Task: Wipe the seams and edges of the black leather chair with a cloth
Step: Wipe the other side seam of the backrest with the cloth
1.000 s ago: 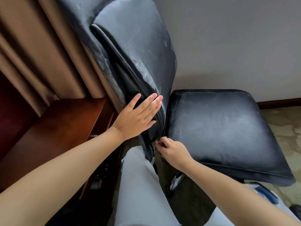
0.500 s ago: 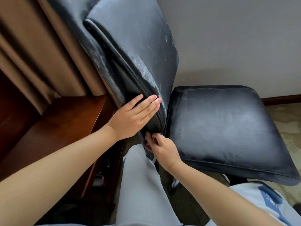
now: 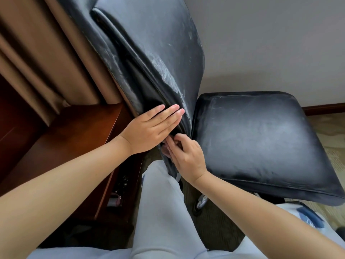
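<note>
Our left hand point(image 3: 149, 129) presses flat-fingered on the dusty black leather chair point(image 3: 160, 58); our right hand point(image 3: 184, 156) pinches its lower seam, cloth unseen; next, we likely wipe upward.

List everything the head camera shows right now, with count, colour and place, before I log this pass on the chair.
chair backrest: one, black leather with pale dusty streaks, upper centre, leaning toward the curtain
seat cushion: one, black leather, dusty sheen, right of centre
cloth: none plainly visible; it may be hidden under the right hand
curtain: one, brown, upper left
wooden desk: one, reddish brown, left
wall: one, grey-white, upper right
carpet: patterned beige, far right
trousers: light grey, bottom centre
left hand: flat, fingers straight, pressing the backrest's side edge
right hand: fingers curled into the seam at the backrest's lower edge
</note>
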